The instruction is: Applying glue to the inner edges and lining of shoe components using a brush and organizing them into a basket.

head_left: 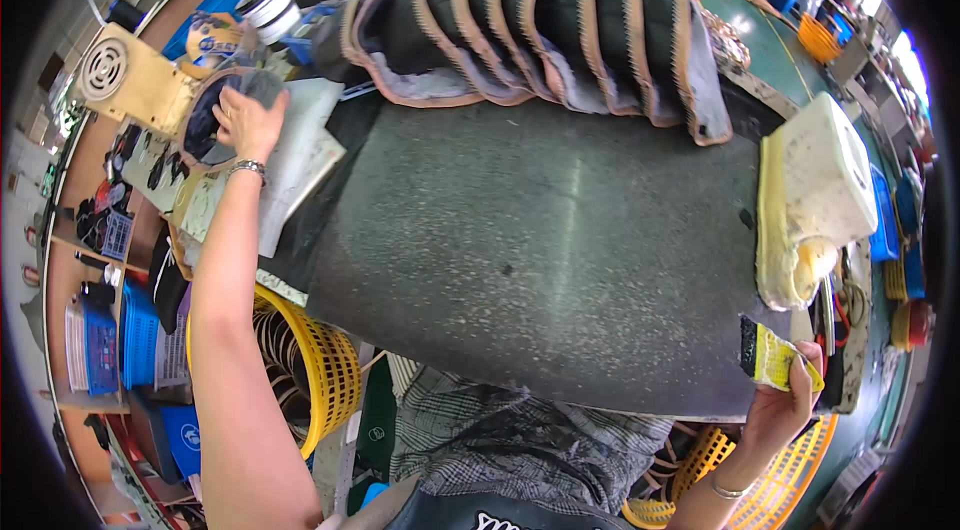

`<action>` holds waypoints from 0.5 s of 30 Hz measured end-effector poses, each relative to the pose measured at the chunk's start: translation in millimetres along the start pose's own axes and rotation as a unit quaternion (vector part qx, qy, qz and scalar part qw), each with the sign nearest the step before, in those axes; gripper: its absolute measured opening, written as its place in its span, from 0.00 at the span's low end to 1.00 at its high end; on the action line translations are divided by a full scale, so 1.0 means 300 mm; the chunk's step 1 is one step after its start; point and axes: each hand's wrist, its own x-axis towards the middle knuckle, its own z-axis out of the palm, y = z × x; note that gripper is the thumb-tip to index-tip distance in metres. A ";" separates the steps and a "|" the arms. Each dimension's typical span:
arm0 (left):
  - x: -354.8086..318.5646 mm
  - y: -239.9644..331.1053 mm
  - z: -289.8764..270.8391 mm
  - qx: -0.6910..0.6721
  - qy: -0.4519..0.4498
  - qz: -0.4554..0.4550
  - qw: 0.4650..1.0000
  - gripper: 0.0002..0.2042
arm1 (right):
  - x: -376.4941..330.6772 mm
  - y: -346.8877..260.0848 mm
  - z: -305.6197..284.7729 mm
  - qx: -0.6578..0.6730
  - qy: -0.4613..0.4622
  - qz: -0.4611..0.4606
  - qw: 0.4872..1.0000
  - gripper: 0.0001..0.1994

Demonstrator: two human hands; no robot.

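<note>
My left hand [248, 120] reaches far left and presses a dark shoe-upper piece [205, 120] with a tan edge against the beige machine [135, 80]. At the lower right corner of the dark speckled work mat [540, 250], my right hand [785, 400] grips a small yellow and black sponge pad [768, 355]. A row of several overlapping dark upper pieces [540, 35] with tan trim and grey lining lies along the mat's far edge.
A cream-yellow glue container [815, 195] sits at the mat's right edge. Yellow plastic baskets stand below the table at left [320, 360] and right [780, 490]. White paper sheets [300, 150] lie by the machine. Blue crates [135, 335] stack at the left.
</note>
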 end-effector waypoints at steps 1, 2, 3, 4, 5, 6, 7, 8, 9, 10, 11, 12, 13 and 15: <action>0.017 -0.094 0.014 0.033 -0.064 -0.009 0.997 0.53 | 0.000 -0.003 0.026 -0.005 -0.015 0.006 1.000 0.09; 0.032 -0.164 0.025 0.082 -0.152 -0.031 0.984 0.58 | 0.000 -0.004 0.050 -0.005 -0.033 0.014 0.999 0.09; 0.042 -0.207 0.045 0.053 -0.239 -0.112 0.963 0.57 | -0.003 -0.007 0.070 -0.004 -0.036 0.014 0.999 0.09; 0.050 -0.236 0.060 0.030 -0.207 -0.093 0.973 0.57 | -0.005 -0.010 0.086 -0.007 -0.033 0.002 0.999 0.09; 0.050 -0.256 0.074 0.037 -0.229 -0.066 0.970 0.55 | -0.008 -0.008 0.097 -0.013 -0.063 0.005 0.998 0.09; 0.051 -0.267 0.085 0.038 -0.240 -0.029 0.970 0.52 | -0.011 -0.009 0.102 -0.020 -0.093 0.010 0.995 0.09; 0.049 -0.270 0.093 0.074 -0.159 0.029 0.984 0.39 | -0.015 -0.005 0.103 -0.015 -0.094 0.003 0.995 0.09; 0.053 -0.272 0.093 0.080 -0.182 0.013 0.980 0.39 | -0.019 -0.006 0.099 -0.014 -0.099 0.005 0.995 0.09; 0.051 -0.269 0.088 0.106 -0.175 0.041 0.978 0.32 | -0.022 -0.007 0.092 -0.017 -0.110 0.005 0.994 0.09; 0.056 -0.269 0.069 0.134 -0.169 0.068 0.974 0.25 | -0.026 -0.008 0.083 -0.017 -0.106 0.008 0.994 0.09; 0.041 -0.264 0.049 0.094 -0.096 0.063 0.989 0.16 | -0.028 -0.013 0.072 -0.032 -0.092 0.006 0.995 0.09; 0.025 -0.269 0.008 0.088 -0.058 0.072 0.992 0.16 | -0.028 -0.014 0.062 -0.026 -0.106 -0.001 0.994 0.09; 0.003 -0.263 -0.034 -0.005 0.055 0.047 0.997 0.15 | -0.027 -0.023 0.051 -0.024 -0.075 -0.015 0.997 0.09; -0.062 -0.237 -0.140 -0.112 0.182 0.045 0.976 0.14 | -0.019 -0.037 0.034 -0.001 -0.117 -0.027 0.993 0.10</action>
